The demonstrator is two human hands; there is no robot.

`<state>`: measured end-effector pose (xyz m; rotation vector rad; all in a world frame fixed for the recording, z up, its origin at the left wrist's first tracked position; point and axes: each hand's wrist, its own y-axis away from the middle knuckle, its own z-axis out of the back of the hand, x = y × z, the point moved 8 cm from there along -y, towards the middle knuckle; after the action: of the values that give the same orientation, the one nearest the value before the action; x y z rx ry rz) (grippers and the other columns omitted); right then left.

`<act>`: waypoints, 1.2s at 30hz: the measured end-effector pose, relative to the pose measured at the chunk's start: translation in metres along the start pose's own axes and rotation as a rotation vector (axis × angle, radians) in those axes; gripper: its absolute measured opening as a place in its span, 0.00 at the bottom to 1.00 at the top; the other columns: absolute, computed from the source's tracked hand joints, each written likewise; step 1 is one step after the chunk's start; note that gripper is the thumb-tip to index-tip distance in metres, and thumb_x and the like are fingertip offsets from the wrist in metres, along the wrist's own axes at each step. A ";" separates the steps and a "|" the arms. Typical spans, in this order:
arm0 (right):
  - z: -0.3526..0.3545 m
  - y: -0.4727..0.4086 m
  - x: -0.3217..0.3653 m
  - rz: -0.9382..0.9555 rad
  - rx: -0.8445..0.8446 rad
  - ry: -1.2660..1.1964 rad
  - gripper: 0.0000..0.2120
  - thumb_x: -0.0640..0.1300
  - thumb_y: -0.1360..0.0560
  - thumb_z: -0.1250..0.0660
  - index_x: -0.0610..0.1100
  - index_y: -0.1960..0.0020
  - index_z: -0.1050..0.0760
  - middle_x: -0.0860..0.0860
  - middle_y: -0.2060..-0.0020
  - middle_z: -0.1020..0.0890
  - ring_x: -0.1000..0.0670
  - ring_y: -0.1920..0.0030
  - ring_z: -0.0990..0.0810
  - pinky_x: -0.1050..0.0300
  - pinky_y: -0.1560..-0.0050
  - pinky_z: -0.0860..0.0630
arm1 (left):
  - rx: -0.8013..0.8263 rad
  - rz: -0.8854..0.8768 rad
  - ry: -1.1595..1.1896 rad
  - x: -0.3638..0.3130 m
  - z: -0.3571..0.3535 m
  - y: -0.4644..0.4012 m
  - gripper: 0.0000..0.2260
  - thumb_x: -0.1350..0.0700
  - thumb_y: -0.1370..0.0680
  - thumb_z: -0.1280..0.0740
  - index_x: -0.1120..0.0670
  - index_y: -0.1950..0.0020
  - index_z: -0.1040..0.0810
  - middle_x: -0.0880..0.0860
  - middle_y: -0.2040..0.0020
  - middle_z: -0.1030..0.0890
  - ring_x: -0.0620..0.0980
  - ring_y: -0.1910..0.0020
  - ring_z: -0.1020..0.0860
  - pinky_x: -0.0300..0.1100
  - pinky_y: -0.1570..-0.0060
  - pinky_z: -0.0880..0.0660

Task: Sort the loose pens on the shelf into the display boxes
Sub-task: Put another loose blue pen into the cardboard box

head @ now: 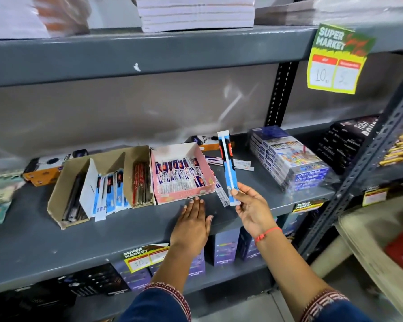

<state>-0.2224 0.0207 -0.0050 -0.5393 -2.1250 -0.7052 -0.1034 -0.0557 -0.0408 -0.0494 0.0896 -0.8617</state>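
Note:
My right hand (250, 209) holds a packaged pen in a blue and white sleeve (228, 166) upright by its lower end, just right of the pink display box (184, 196). That box holds several purple and white packaged pens. My left hand (193, 217) lies flat on the grey shelf (102, 240), fingertips touching the pink box's front wall. Left of it stands a brown cardboard box (63, 203) with dividers, holding black, blue and white, and red pens. Several loose packaged pens (221, 194) lie on the shelf behind and beside the pink box.
Wrapped colour-pencil packs (289, 159) stand at the right on the shelf. Orange and white boxes (42, 170) lie behind the cardboard box. A yellow price tag (335, 59) hangs from the upper shelf. A slanted steel upright (370, 156) borders the right side.

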 end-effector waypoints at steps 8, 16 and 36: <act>-0.042 -0.001 -0.020 -0.044 0.192 0.052 0.12 0.28 0.26 0.37 0.42 0.59 0.22 0.54 0.73 0.14 0.59 0.72 0.17 0.70 0.72 0.21 | 0.025 0.020 0.004 0.030 0.009 0.024 0.24 0.49 0.16 0.54 0.59 0.23 0.51 0.56 0.22 0.49 0.51 0.24 0.50 0.43 0.26 0.56; -0.128 0.020 -0.077 -0.054 0.339 0.351 0.14 0.27 0.27 0.35 0.45 0.62 0.24 0.56 0.75 0.16 0.61 0.73 0.19 0.70 0.72 0.23 | -0.023 0.206 0.022 0.131 0.020 0.086 0.23 0.48 0.17 0.52 0.57 0.24 0.47 0.54 0.23 0.45 0.49 0.24 0.48 0.39 0.28 0.54; -0.274 0.025 -0.132 0.333 0.011 1.445 0.14 0.27 0.29 0.42 0.32 0.50 0.20 0.33 0.50 0.17 0.36 0.49 0.19 0.49 0.47 0.21 | -0.121 0.171 0.076 0.276 0.032 0.148 0.30 0.39 0.20 0.51 0.55 0.23 0.47 0.52 0.22 0.45 0.47 0.24 0.48 0.40 0.28 0.57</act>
<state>0.0237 -0.1551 0.0363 -0.2056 -0.6677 -0.5823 0.1902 -0.1693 -0.0369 -0.1212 0.2140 -0.6864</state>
